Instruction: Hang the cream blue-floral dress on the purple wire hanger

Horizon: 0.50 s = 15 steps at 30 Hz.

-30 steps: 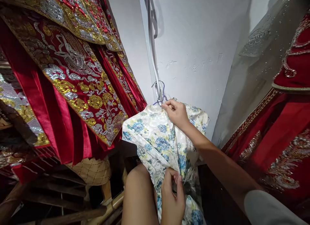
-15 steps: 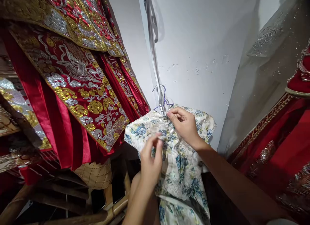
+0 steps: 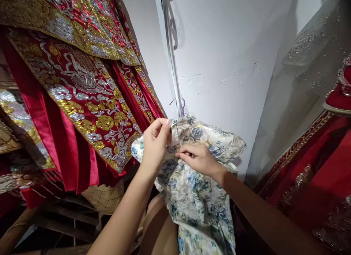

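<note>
A short-sleeved dress (image 3: 197, 182) in cream fabric with blue and yellow flowers hangs in front of me. The hook of its purple hanger (image 3: 183, 107) shows above the collar. My left hand (image 3: 155, 139) pinches the collar edge, left of a short vertical line that looks like a zipper (image 3: 178, 130). Just below that line, my right hand (image 3: 197, 157) is closed, thumb and finger pressed together at the zipper. The small pull itself is hidden by the fingertips. Creases run through the fabric around both hands.
A metal rail (image 3: 171, 53) runs down the white wall (image 3: 219, 39) to the hanger. Red garments with gold and silver embroidery (image 3: 90, 90) hang at left; another red garment (image 3: 315, 167) stands at right. Bamboo furniture (image 3: 22, 225) is at lower left.
My left hand has gone from loose fingers over the chest to pinching the collar. My right hand has moved down from the collar, and the dress's neckline has shifted left.
</note>
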Motion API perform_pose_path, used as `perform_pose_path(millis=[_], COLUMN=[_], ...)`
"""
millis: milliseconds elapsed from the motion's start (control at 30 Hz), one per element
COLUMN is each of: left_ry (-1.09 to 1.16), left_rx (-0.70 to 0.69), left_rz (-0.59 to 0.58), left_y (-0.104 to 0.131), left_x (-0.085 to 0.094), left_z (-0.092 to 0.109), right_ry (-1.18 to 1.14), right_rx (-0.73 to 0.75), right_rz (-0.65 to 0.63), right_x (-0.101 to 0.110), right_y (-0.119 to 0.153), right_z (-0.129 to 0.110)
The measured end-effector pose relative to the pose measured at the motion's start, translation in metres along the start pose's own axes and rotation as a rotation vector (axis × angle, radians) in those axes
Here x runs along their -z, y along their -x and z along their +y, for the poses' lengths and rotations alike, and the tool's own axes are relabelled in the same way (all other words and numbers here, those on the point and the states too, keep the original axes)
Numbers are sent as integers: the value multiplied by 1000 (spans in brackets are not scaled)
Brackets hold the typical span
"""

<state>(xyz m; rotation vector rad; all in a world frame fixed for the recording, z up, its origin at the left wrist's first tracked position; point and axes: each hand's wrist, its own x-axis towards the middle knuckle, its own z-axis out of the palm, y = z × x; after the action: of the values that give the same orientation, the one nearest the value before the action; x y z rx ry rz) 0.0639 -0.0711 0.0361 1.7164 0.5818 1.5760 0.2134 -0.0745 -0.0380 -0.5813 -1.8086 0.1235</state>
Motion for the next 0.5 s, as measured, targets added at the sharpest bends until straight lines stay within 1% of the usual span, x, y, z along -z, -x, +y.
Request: perform_pose_path(millis=[100,133,200,267,333,433,500], left_ry=[-80,-108,-153,-189,-215,-246,-248], left_rx=[-20,-27,-41,-48,-50,-45,-43], left_rz=[-20,-34,-64,-83,-82,-98,-102], left_y=[-1,1,7,12,16,18,18], left_x=[4,4,2,0,-1,0,1], left_z=[5,4,1,-3,-5,-7,-6], right_ry=[-147,-181,-184,-133,-97,-118,-161], right_rx=[-211,-267,-338,-375,-374,-347,-355], right_rz=[82,91,70,26,7,47,57], right_x=[1,4,11,17,18,14,10], right_y=[-1,-4,-12,-21,-25,-25,-23], right_z=[-9,-13,-21,-27,-30,-30,-27])
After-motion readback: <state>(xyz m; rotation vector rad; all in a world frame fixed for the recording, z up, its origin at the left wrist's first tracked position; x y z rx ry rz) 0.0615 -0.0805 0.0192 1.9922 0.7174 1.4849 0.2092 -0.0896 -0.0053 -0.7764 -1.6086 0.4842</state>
